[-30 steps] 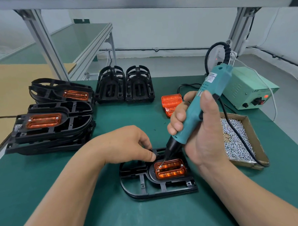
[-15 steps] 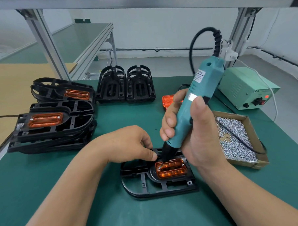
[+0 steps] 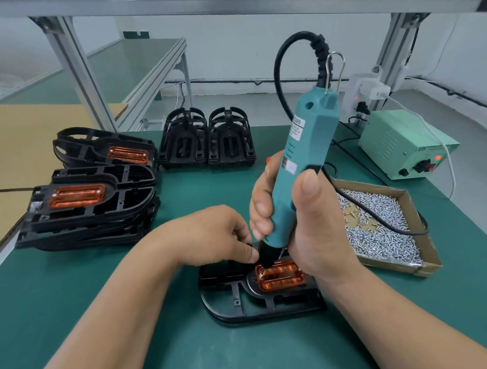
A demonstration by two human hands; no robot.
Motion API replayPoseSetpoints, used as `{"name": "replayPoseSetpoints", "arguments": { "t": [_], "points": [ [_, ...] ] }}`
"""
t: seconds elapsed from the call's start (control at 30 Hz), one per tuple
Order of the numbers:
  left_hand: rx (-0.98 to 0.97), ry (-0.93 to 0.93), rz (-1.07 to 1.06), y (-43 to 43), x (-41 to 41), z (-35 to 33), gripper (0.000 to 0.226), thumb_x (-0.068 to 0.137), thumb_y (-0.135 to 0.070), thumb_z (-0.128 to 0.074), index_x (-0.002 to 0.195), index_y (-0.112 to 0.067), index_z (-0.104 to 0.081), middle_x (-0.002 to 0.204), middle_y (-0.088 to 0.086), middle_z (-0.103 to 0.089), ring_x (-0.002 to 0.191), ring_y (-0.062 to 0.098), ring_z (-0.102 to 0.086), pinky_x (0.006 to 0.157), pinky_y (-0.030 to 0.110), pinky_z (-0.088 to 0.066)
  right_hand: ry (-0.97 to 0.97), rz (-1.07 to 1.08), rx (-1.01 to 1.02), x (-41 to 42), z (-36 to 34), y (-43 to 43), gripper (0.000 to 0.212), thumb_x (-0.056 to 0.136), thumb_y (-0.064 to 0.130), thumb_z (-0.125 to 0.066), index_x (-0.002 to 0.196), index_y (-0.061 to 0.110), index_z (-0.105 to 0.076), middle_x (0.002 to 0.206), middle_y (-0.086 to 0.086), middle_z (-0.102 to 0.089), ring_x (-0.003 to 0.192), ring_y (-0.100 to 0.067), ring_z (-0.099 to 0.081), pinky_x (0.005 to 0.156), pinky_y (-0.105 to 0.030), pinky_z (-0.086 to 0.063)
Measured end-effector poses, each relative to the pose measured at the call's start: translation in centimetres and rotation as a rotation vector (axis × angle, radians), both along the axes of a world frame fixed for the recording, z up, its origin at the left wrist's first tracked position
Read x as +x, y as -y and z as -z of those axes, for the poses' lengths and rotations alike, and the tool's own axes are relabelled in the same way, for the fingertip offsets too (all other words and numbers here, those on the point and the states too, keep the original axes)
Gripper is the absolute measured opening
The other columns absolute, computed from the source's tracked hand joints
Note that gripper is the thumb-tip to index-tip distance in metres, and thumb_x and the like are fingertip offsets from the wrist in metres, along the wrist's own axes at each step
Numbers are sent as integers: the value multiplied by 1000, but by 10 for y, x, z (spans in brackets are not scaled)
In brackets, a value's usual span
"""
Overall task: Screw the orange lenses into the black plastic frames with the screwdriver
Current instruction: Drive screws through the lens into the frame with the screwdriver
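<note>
Green tabletop [image 3: 188,348], seemingly mid-batch: right hand [image 3: 316,225] grips the screwdriver [image 3: 305,153] upright on the orange lens [image 3: 281,277] in the near black frame [image 3: 242,312], left hand [image 3: 211,236] curled holding it (finished stack [image 3: 89,202] left, bare frames [image 3: 207,141] behind).

I see open mat [image 3: 216,353] in front of the frame [image 3: 221,277]. Above it the left hand [image 3: 211,236], right hand [image 3: 317,231] and screwdriver [image 3: 305,153] block the drop — a stack of frames [image 3: 93,213] walls the far left, while the screw box [image 3: 424,237] and cable [image 3: 372,220] crowd the right.
</note>
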State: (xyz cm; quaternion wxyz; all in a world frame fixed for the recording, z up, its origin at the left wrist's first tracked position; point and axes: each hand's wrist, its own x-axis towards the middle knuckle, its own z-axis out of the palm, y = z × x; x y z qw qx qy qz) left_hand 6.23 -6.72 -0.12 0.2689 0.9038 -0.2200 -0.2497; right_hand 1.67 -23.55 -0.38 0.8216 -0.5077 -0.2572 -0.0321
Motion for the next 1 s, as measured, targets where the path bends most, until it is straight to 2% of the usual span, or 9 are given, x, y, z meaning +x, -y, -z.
{"name": "replayPoseSetpoints", "arguments": {
  "t": [0.17, 0.27, 0.37, 0.5, 0.6, 0.7, 0.8, 0.9, 1.0],
  "points": [
    [-21, 1, 20, 0, -2, 0, 36, 82, -34, -82, 62, -23, -55, 64, -9, -46, 66, 14, -46, 70, 34, -45, 37, -1, -23, -1, 1, -4, 53, 93, 64, -70, 110, 17, -51, 76, -6, -54, 54, -21, -49, 57, -35, -46],
    [-41, -8, 35, 1, -4, -5, 25, 70, -39, -72, 63, -24, -53, 72, -3, -52, 73, 16, -49, 83, 46, -55, 22, -34, -39, -1, 3, -7, 55, 92, 64, -71, 109, 15, -51, 76, -7, -52, 55, -21, -47, 57, -34, -45],
    [-49, -34, 19, 2, -6, -7, 26, 71, -37, -74, 62, -24, -53, 71, -5, -50, 71, 15, -47, 79, 42, -53, 2, -46, -27, 0, 3, -6, 55, 92, 64, -72, 109, 16, -50, 75, -6, -52, 54, -20, -48, 56, -33, -46],
    [-16, -23, 0, 2, -6, -5, 37, 84, -27, -81, 65, -18, -51, 66, -7, -44, 66, 15, -42, 68, 33, -40, -23, -71, -2, 1, 3, -2, 52, 92, 64, -72, 108, 19, -51, 76, -4, -52, 54, -19, -47, 56, -32, -46],
    [-39, -36, 12, 2, -5, -4, 32, 86, -23, -80, 69, -15, -53, 72, 0, -49, 72, 18, -47, 78, 43, -52, -4, -80, -2, 1, 3, -3, 53, 92, 62, -73, 110, 17, -51, 76, -4, -53, 54, -19, -48, 56, -32, -46],
    [-21, -25, 16, 2, -4, -2, 27, 86, -26, -80, 75, -12, -60, 75, 2, -54, 74, 19, -52, 88, 51, -55, -10, -63, -10, 1, 3, -4, 57, 91, 63, -73, 112, 16, -51, 76, -5, -53, 55, -20, -49, 57, -33, -47],
    [-3, -14, 3, 1, -2, 1, 24, 85, -33, -82, 71, -22, -66, 67, -8, -54, 68, 14, -52, 76, 44, -53, -15, -43, 9, 2, 1, -2, 61, 88, 63, -75, 113, 13, -52, 76, -6, -53, 56, -20, -50, 58, -33, -48],
    [21, -3, 6, 2, 2, 2, 32, 85, -39, -83, 59, -39, -65, 52, -16, -49, 53, 5, -44, 60, 29, -39, -21, -4, 86, 3, -2, 0, 63, 88, 61, -78, 114, 10, -51, 75, -7, -52, 56, -19, -51, 59, -33, -48],
    [-5, 3, 13, 1, 4, 7, 21, 84, -44, -85, 72, -33, -72, 53, -19, -53, 52, 1, -46, 56, 24, -37, -29, 45, 184, 4, -5, 6, 64, 85, 61, -79, 113, 11, -51, 76, -6, -52, 57, -18, -51, 58, -33, -48]
  ]
}}
